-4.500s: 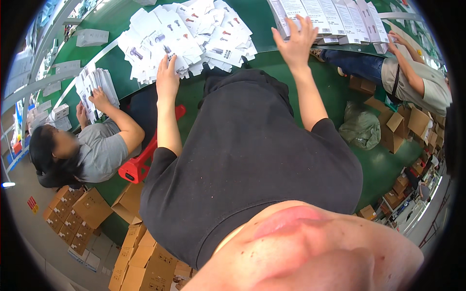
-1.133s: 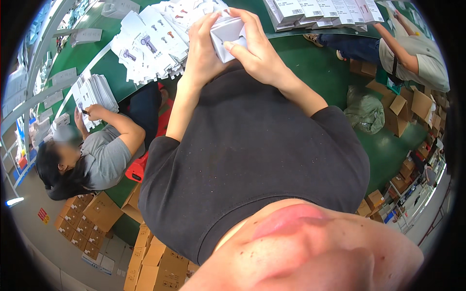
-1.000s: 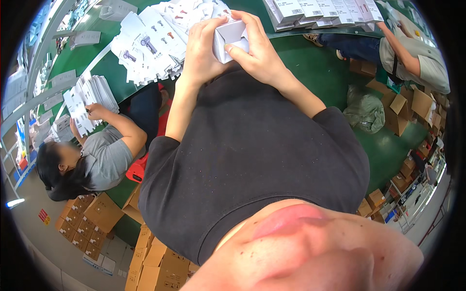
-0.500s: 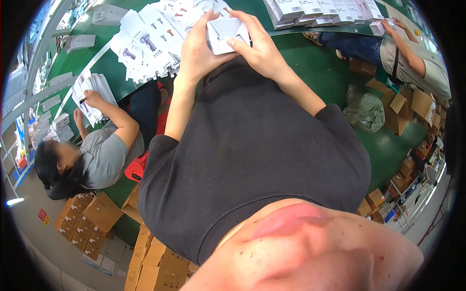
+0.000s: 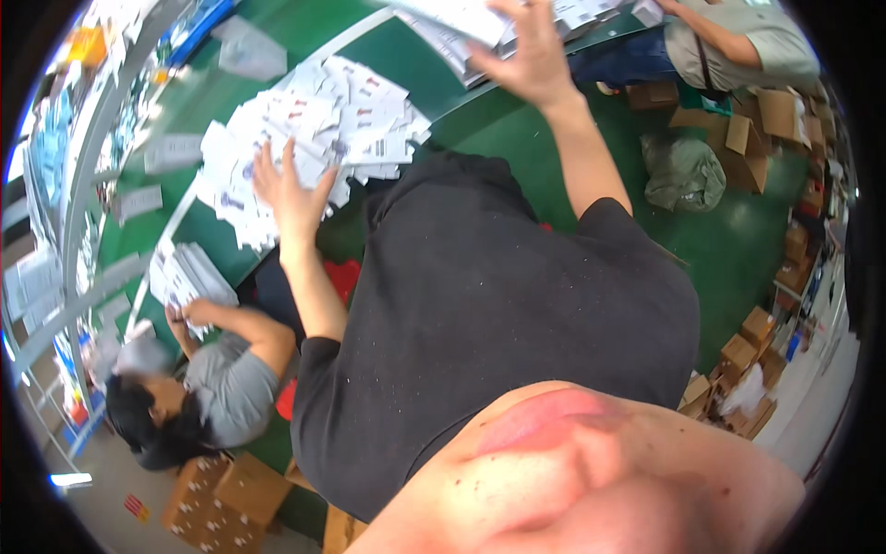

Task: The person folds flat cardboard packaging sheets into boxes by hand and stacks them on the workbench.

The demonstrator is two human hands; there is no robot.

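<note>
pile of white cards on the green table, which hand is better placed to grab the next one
Left. The left hand lies open, fingers spread on the card pile; the right hand is raised over the far row.

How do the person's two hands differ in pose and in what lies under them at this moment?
The left hand lies low with its fingers spread on the loose heap of white cards, while the right hand is stretched farther out to the row of stacked white cards at the top edge. The heap under the left hand is scattered; the cards by the right hand lie in tidier overlapping stacks. Both hands are open, over the green table.
</note>
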